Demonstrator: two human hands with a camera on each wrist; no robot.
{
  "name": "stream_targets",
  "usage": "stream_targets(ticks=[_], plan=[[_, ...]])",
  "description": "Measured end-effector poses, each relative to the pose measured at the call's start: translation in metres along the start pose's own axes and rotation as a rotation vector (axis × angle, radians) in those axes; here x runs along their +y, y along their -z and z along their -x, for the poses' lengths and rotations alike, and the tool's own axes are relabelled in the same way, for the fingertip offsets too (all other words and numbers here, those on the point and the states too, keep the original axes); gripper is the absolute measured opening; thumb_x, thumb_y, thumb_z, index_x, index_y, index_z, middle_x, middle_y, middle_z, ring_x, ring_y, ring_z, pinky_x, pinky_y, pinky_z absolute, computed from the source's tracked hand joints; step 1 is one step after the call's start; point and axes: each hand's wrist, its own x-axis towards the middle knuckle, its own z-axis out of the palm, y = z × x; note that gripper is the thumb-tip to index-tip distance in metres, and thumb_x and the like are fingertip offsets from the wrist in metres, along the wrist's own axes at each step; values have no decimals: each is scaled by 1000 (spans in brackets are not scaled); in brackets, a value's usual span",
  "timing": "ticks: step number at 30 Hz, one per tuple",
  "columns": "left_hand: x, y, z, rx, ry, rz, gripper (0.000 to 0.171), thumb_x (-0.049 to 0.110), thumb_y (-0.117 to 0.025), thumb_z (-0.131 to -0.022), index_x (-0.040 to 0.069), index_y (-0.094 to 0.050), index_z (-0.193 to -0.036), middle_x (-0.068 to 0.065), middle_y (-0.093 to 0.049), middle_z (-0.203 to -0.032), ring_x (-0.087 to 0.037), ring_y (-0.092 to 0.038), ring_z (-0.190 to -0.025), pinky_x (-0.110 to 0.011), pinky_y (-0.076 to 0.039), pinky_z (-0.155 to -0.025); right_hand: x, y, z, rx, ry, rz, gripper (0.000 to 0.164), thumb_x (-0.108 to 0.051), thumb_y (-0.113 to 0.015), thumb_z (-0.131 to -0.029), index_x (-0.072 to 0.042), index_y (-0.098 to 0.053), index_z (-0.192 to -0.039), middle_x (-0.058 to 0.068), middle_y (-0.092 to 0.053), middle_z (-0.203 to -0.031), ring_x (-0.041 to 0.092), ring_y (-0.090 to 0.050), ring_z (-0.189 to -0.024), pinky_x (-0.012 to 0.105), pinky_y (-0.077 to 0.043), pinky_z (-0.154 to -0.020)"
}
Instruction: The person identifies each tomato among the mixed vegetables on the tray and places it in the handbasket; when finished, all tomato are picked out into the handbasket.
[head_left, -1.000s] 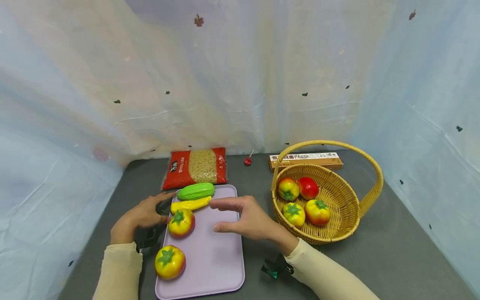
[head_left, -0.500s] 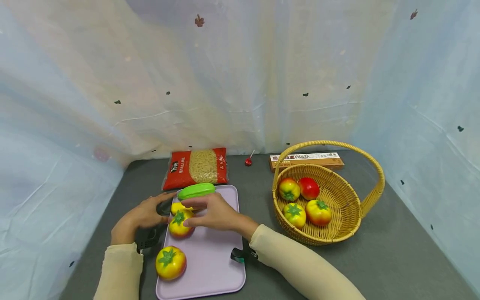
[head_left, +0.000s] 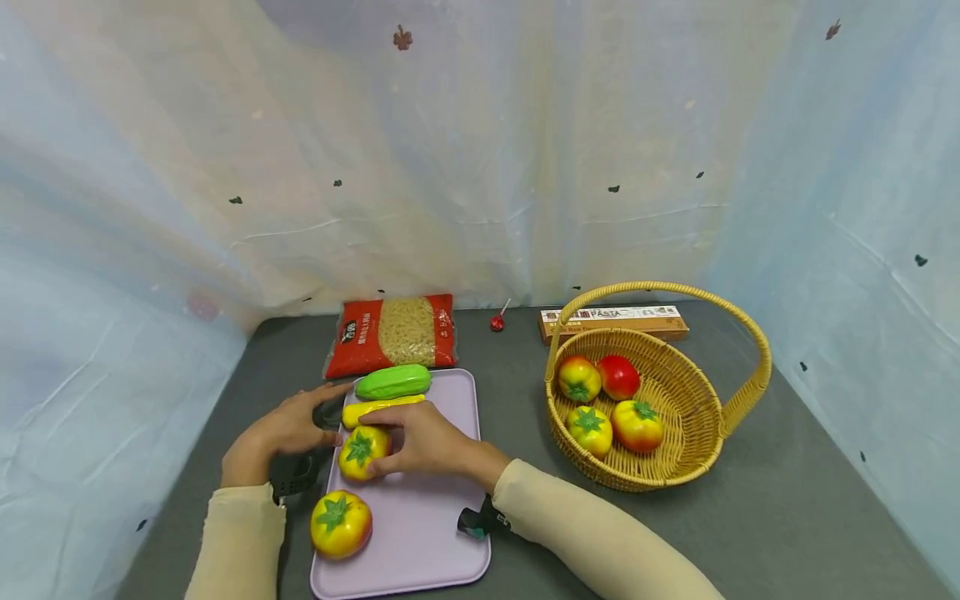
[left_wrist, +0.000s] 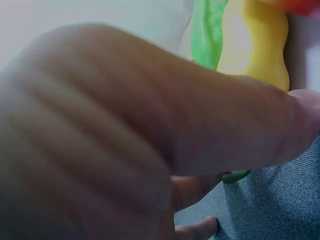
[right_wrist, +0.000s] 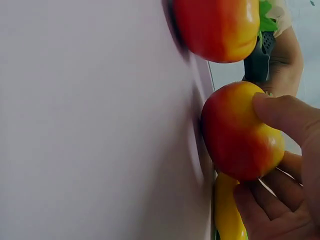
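Across the back and both sides of my head view hangs a pale, patterned cloth (head_left: pixel 480 167), and in front of it I have the dark grey bench (head_left: pixel 795 500). On the bench's right side stands a wicker basket (head_left: pixel 682 480) with a tall arched handle; I count four fruits (head_left: pixel 637 425) inside, three of them yellow-red with green tops and one plain red. Left of it, well apart, lies the lilac tray (head_left: pixel 427 537).

I have both hands working at the tray. The left hand (head_left: pixel 288 427) is spread loosely at its left edge, thumb out and gripping nothing I can make out; whether it presses the rim I cannot tell. The right hand (head_left: pixel 435 446) is closed partway, thumb and fingers pinching the round fruit (head_left: pixel 358 454) from its right side. That fruit is at the tray's left side; whether it is clear of the surface I can't judge.

Behind the tray lies a red pasta bag (head_left: pixel 405 333), and behind the basket a long pasta box (head_left: pixel 637 323). Along the tray's far end sit a green vegetable (head_left: pixel 393 382) and a yellow vegetable (head_left: pixel 370 410), side by side. A second fruit (head_left: pixel 341 527) rests at the near left. Smallest is a red lollipop (head_left: pixel 497 322), beyond the tray.
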Motion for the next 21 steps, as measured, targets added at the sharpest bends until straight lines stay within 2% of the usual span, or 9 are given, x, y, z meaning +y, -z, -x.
stream_targets(ticks=[8, 13, 21], plan=[[1, 1, 1, -12, 21, 1, 95, 29, -88, -92, 16, -38, -171, -38, -32, -171, -73, -15, -155, -93, -25, -112, -2, 2, 12, -56, -1, -52, 59, -28, -88, -96, -13, -68, -150, -6, -72, -147, -8, -65, -122, 16, -54, -108], [2, 3, 2, -7, 9, -11, 95, 28, -88, -92, 16, -38, -171, -38, -32, -171, -74, -15, -155, -93, -26, -112, 1, 1, 18, -31, 16, -49, 59, -31, -90, -94, -13, -70, -147, -8, -73, -144, -8, -65, -123, 17, -53, -109], [0, 1, 0, -6, 4, -14, 95, 29, -89, -91, 16, -39, -171, -38, -33, -170, -74, -16, -154, -93, -25, -112, -3, 4, 29, 40, 27, -119, 57, -31, -91, -93, -13, -72, -143, -6, -77, -136, -7, -68, -118, 23, -59, -106]])
